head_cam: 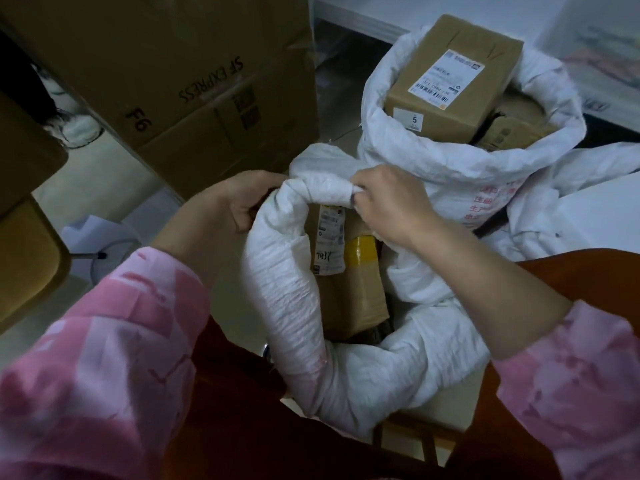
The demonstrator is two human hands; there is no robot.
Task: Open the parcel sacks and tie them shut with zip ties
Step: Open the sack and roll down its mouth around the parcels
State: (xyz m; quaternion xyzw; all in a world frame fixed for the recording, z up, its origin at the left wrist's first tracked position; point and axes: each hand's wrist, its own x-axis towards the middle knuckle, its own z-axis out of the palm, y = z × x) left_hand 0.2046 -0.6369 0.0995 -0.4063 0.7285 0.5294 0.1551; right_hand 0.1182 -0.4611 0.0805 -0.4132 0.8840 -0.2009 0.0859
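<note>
Pink sleeves [104, 358] fill the frame from 7 to 5 o'clock, nearest the camera. Between them the near sack [298, 306], white and woven, is seen with its rim rolled into a thick collar around an open mouth. Inside it a brown carton [349, 289] with a printed label and yellow tape is visible. At the far edge of that collar, the rolled rim is gripped by the left hand [228, 202] at 10 o'clock, fingers curled under the fabric, and pinched by the right hand [388, 202] at 2 o'clock, fingertips closed on the fold. Just beyond, at 1 o'clock, a second sack [450, 168] is stood open, touching the near one, with a labelled box [453, 74] marked 5 protruding from it. At 11 o'clock a large carton [166, 81] printed SF EXPRESS blocks the floor [104, 181] behind it.
</note>
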